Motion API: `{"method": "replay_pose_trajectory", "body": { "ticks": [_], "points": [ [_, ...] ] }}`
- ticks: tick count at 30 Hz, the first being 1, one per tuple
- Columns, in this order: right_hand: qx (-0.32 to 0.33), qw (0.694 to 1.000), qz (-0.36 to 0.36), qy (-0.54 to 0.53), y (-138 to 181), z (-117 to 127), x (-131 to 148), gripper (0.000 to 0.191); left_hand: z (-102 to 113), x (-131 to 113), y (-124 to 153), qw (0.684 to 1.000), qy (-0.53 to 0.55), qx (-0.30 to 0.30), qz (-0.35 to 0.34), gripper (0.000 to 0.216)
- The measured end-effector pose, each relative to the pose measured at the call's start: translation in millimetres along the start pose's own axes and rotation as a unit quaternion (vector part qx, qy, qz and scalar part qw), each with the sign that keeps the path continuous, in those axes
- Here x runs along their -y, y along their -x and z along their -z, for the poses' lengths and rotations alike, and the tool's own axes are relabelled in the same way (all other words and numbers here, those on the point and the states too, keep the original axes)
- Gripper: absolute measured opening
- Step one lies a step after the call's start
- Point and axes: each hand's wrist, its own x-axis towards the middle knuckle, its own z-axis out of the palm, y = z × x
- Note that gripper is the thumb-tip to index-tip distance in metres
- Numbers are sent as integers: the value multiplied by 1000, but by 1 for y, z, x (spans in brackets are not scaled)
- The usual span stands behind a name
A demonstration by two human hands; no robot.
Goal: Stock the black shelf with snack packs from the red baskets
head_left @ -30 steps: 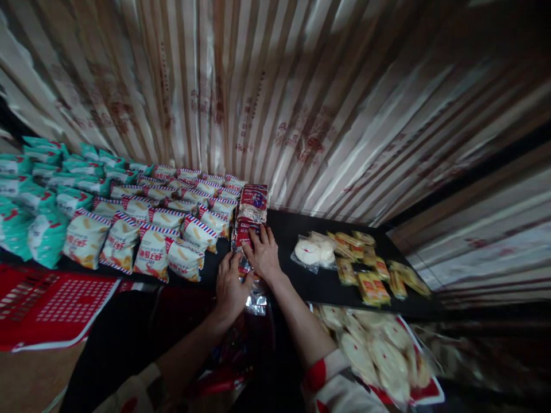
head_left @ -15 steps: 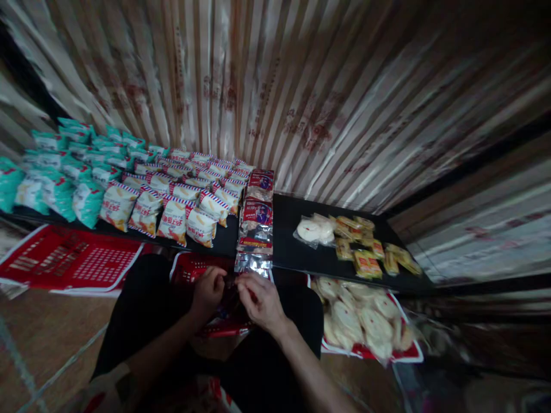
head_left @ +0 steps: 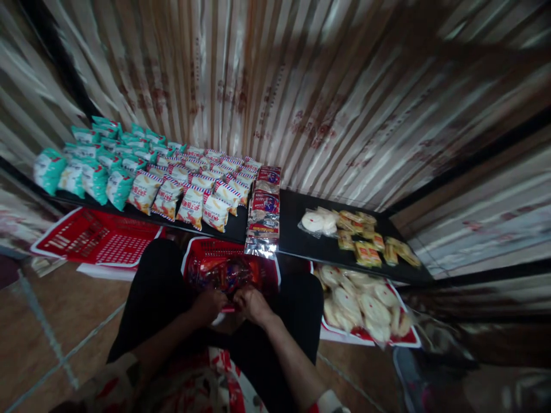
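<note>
My left hand (head_left: 207, 304) and my right hand (head_left: 252, 303) are down at the near rim of a red basket (head_left: 263, 274) between my knees. Both are curled around shiny red snack packets (head_left: 226, 274) lying in the basket; which packet each one grips is too dark to tell. Just beyond the basket, a column of red and silver packets (head_left: 263, 209) lies on the black shelf (head_left: 301, 241), its lowest foil end hanging over the front edge.
Rows of white striped snack bags (head_left: 189, 198) and teal bags (head_left: 92, 163) fill the shelf's left. White round cakes (head_left: 316, 221) and yellow packets (head_left: 365, 244) lie at right. More round cakes fill a red tray (head_left: 413, 341) below. A flat red basket (head_left: 92, 241) lies left.
My hands have left the red packet column on the shelf and dropped back into the red basket. The view has tilted down and pulled away from the shelf.
</note>
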Motion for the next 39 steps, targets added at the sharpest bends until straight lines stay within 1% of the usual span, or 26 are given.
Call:
{"method": "replay_pose_trajectory", "body": {
  "ticks": [2,4,7,9,11,13,14,16,18,22,24,26,29,31,33,35,37,39],
  "points": [
    [-56,996,19,-66,2,5,1,26,13,-6,-2,999,-4,-33,4,30],
    [-94,978,31,-182,6,12,3,30,31,-16,-3,998,3,-59,-4,31],
    [-90,930,29,-354,11,25,10,38,60,-33,-3,993,52,-101,-30,30],
    [-72,896,27,-437,15,33,14,42,77,-45,-5,987,82,-134,-32,30],
    [-69,866,27,-495,18,41,19,44,88,-55,-7,980,111,-159,-34,29],
    [-89,841,24,-534,21,47,21,41,95,-64,-12,971,155,-181,-38,29],
    [-102,833,24,-544,22,50,22,40,97,-69,-14,963,188,-192,-37,30],
    [-118,827,23,-549,24,52,24,38,100,-79,-19,939,269,-213,-27,32],
    [-121,830,23,-544,24,54,25,38,104,-90,-24,913,340,-226,-19,34],
    [-151,826,33,-542,27,58,28,36,110,-110,-29,884,407,-228,-23,37],
    [-177,815,36,-551,31,64,29,34,111,-115,-29,869,436,-232,-34,42],
    [-208,794,25,-571,35,73,29,34,109,-117,-29,859,456,-232,-34,50],
    [-262,759,6,-597,37,92,26,35,101,-115,-30,864,461,-200,-19,54],
    [-290,747,-1,-598,34,107,23,38,93,-114,-34,871,463,-164,-27,55],
    [-312,744,-13,-590,29,122,21,40,85,-115,-41,873,467,-136,-40,58],
    [-330,746,-25,-578,22,136,19,43,78,-116,-52,874,469,-124,-33,61],
    [-338,749,-39,-569,15,148,18,46,74,-117,-65,876,464,-134,-11,59],
    [-333,753,-49,-565,8,157,16,48,72,-116,-80,877,456,-153,7,56]
  ]
}}
